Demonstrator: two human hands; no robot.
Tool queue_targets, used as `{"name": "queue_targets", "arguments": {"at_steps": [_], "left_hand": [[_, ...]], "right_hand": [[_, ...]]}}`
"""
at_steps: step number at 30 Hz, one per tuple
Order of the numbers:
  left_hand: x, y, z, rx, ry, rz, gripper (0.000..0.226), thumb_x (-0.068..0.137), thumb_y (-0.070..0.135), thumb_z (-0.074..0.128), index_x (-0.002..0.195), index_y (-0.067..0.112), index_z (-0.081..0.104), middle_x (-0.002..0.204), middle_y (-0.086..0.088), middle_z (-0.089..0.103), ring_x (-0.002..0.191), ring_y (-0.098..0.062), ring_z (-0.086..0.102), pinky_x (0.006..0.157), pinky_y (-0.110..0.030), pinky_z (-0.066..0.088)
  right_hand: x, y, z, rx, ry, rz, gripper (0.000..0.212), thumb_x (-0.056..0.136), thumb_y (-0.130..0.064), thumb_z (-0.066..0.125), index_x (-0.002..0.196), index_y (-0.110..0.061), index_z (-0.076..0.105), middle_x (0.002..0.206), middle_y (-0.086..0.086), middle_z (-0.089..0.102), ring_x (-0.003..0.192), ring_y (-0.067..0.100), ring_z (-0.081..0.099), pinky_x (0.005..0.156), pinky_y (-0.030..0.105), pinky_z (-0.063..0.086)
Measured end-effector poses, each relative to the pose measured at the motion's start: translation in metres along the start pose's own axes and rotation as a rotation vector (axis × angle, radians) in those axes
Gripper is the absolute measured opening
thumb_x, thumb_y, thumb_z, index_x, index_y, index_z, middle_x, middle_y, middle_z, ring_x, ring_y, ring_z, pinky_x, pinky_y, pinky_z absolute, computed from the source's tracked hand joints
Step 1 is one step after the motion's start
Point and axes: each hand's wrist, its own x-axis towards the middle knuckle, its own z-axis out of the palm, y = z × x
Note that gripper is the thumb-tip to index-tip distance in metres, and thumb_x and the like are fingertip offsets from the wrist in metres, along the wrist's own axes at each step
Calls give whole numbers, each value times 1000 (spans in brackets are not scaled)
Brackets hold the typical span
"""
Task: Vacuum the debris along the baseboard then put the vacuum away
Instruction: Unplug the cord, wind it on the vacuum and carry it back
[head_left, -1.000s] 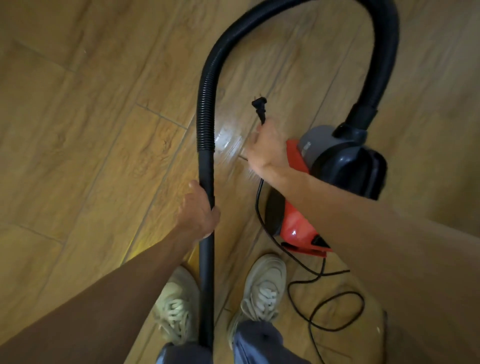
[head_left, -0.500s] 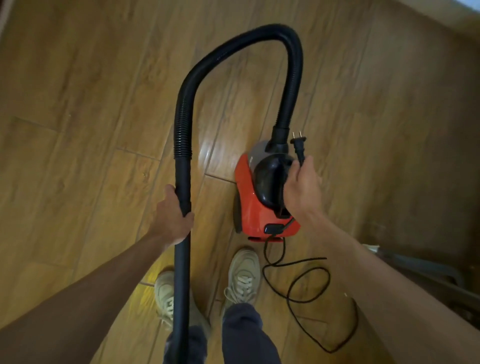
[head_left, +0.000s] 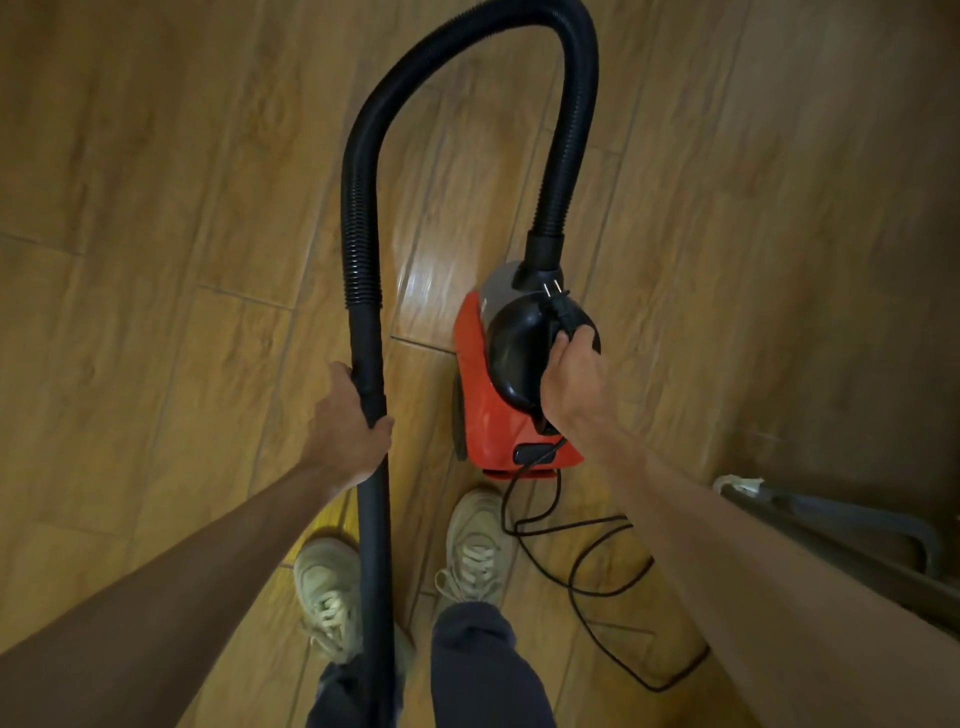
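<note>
Two pale shoes (head_left: 475, 551) stand on the floor below both hands, with the black tube (head_left: 375, 519) running down between them. The left hand (head_left: 345, 423) is wrapped closed around this tube just under the ribbed hose (head_left: 358, 218), holding it upright. Below and beside the right hand, the cord (head_left: 597, 587) lies in loose loops on the floor, apart from the shoes but close enough to catch a foot. The right hand (head_left: 571, 384) is curled closed over the black handle of the red vacuum (head_left: 493, 410) and pins the plug (head_left: 561, 306) against it, prongs pointing away. Judged from the unplugged cord, the step in hand is carrying the machine to storage. To do it well, lift straight up by the handle, keep the tube vertical so the hose arch beyond both hands does not swing, and gather the trailing cord before stepping. The floor (head_left: 156, 260) is glossy wood-look plank with a bright reflection between the hands; it may be slippery. A dim grey object (head_left: 852, 525), unclear in kind, lies right of the right forearm. No baseboard or debris is visible.
</note>
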Motion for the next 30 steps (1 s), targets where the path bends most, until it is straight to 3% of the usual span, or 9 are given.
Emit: {"name": "queue_targets", "arguments": {"at_steps": [4,8,11,15,19,24,30], "left_hand": [[4,0,8,-17,-7,-19,41,88,8,67,107,14,31,91,-10,54,76,-25,57,54,-28,40],[6,3,10,-23,1,-35,42,89,7,66,106,15,29,93,-9,53,77,-23,55,53,-24,38],[6,7,9,-20,5,-31,42,88,7,67,106,14,29,93,-9,54,80,-26,56,58,-28,41],[3,10,4,-17,12,-31,43,88,9,68,106,15,30,96,-11,55,84,-28,58,67,-36,45],[1,9,-13,-12,20,-15,42,87,11,68,110,13,33,100,-11,58,88,-29,61,72,-43,53],[-11,7,-47,26,31,19,42,88,11,67,114,12,34,96,-12,58,84,-32,62,74,-49,55],[-54,12,-109,24,66,25,41,88,10,67,108,17,32,89,-7,56,70,-19,55,55,-32,42]], "right_hand": [[0,2,5,134,2,-20,26,106,-29,26,108,-10,43,80,2,56,67,14,57,53,24,41],[4,1,12,254,9,27,26,105,-38,23,101,-20,40,82,8,61,72,24,65,64,43,57],[5,-2,11,255,10,51,26,104,-42,23,101,-23,40,83,10,61,74,29,65,67,50,58],[5,-5,10,246,24,30,29,103,-46,25,103,-22,41,80,6,60,70,27,64,64,51,58],[-2,-6,8,181,45,-2,35,99,-51,36,109,-18,43,86,1,58,79,28,64,71,49,57],[-17,-11,-6,84,88,-43,41,102,-43,36,120,-6,44,93,5,52,75,21,51,69,39,49],[-54,-56,-55,22,114,-132,35,101,-46,37,111,-12,39,91,9,53,81,31,57,71,44,52]]}}
